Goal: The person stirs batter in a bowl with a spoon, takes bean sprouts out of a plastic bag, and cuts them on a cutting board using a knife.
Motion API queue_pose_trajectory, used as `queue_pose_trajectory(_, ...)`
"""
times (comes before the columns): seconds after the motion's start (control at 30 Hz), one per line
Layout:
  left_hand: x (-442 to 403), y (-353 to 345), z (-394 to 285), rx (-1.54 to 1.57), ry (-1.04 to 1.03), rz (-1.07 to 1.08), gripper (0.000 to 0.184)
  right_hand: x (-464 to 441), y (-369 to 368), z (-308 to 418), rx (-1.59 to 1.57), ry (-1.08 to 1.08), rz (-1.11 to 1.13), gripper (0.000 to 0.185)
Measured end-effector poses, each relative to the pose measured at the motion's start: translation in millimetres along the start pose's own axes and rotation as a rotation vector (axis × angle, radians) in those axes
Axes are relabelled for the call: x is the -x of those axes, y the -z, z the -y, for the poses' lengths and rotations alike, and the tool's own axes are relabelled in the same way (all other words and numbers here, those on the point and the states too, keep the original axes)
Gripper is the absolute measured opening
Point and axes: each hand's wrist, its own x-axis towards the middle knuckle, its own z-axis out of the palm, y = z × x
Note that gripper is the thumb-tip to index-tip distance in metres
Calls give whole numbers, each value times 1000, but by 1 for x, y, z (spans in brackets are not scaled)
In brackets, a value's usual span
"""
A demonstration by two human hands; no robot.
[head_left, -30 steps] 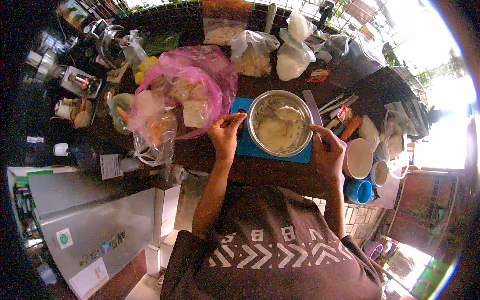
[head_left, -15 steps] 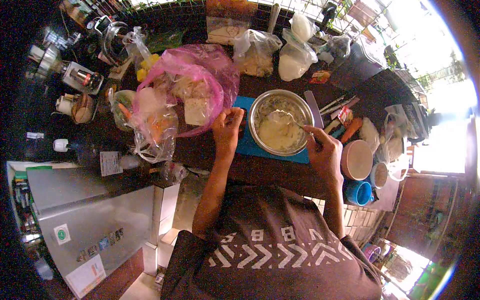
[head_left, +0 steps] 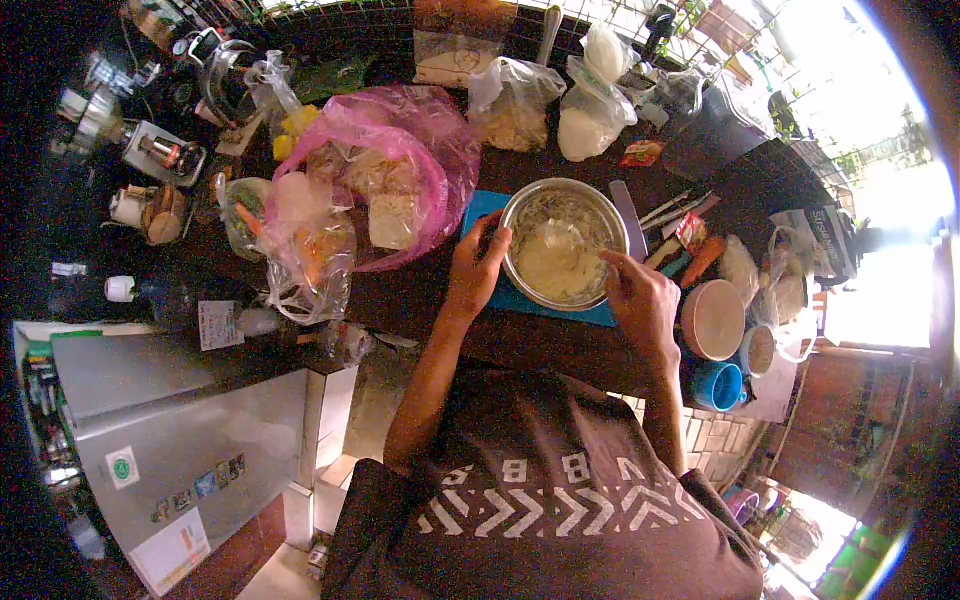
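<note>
A steel mixing bowl (head_left: pixel 613 212) stands on a blue mat (head_left: pixel 482 205), with pale, wet batter (head_left: pixel 550 268) in it and white powder near the middle. My left hand (head_left: pixel 478 270) has its thumb and fingers closed at the bowl's left rim. In my right hand (head_left: pixel 645 300), over the right rim, is a metal spoon (head_left: pixel 590 250); its head dips into the mixture and is blurred. Left of the bowl lies an open pink plastic bag (head_left: pixel 455 130) holding a whitish block (head_left: pixel 393 220).
Clear bags with orange vegetables (head_left: pixel 315 260) lie at the left. Tied bags of powder (head_left: pixel 585 130) stand behind the bowl. To the right are a knife (head_left: pixel 627 215), a carrot (head_left: pixel 706 257), a pinkish bowl (head_left: pixel 715 320) and a blue cup (head_left: pixel 717 385).
My left hand has moved right, from beside the pink bag to the bowl's left rim. The spoon has shifted within the mixture, with my right hand slightly lower.
</note>
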Motion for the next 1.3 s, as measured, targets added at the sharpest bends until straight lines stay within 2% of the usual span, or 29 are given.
queue_pose_trajectory(0.03, 1, -1, -2, 0, 1, 0, 43, 1, -1, -4, 162, 70, 59, 17)
queue_pose_trajectory(0.07, 2, -1, -4, -17, 14, 22, 44, 1, 0, -2, 162, 70, 60, 17)
queue_pose_trajectory(0.13, 3, -3, -3, -34, 29, 43, 44, 1, 6, 6, 117, -83, 93, 17)
queue_pose_trajectory(0.2, 5, -4, -7, -93, -58, 108, 46, -2, 11, 14, 101, -96, 71, 18)
queue_pose_trajectory(0.27, 9, -9, -5, -110, -73, 78, 48, -5, 11, 16, 86, -114, 43, 19)
queue_pose_trajectory(0.33, 7, -11, 7, -27, -86, 143, 63, -9, 7, 13, 105, -48, -14, 20)
queue_pose_trajectory(0.37, 7, -13, 7, -28, -88, 144, 63, -10, 4, 11, 105, -48, -17, 20)
queue_pose_trajectory(0.43, 10, -21, 9, -92, -316, 144, 60, -9, -2, 7, 212, -47, 4, 22)
queue_pose_trajectory(0.47, 11, -24, 6, -94, -313, 142, 60, -9, -3, 5, 210, -47, 6, 22)
queue_pose_trajectory(0.53, 13, -27, 0, -9, -376, 208, 56, -8, -4, 2, 348, -138, 248, 22)
queue_pose_trajectory(0.57, 14, -28, 1, -9, -375, 208, 56, -5, -6, -2, 348, -138, 250, 22)
queue_pose_trajectory(0.73, 14, -32, 3, 59, -380, 190, 52, 17, -18, -11, 216, -138, 402, 29)
queue_pose_trajectory(0.87, 16, -35, 3, 98, -370, 200, 52, 8, 3, 9, 12, -264, 503, 27)
queue_pose_trajectory(0.93, 16, -37, 3, 184, -347, 205, 52, 12, -1, -2, -81, -292, 491, 27)
queue_pose_trajectory(1.1, 15, -33, -2, 128, -307, 214, 54, 8, 6, 1, -261, -382, 445, 25)
queue_pose_trajectory(1.3, 13, -33, 10, 182, -287, 177, 58, 8, 12, 1, -543, -457, 249, 24)
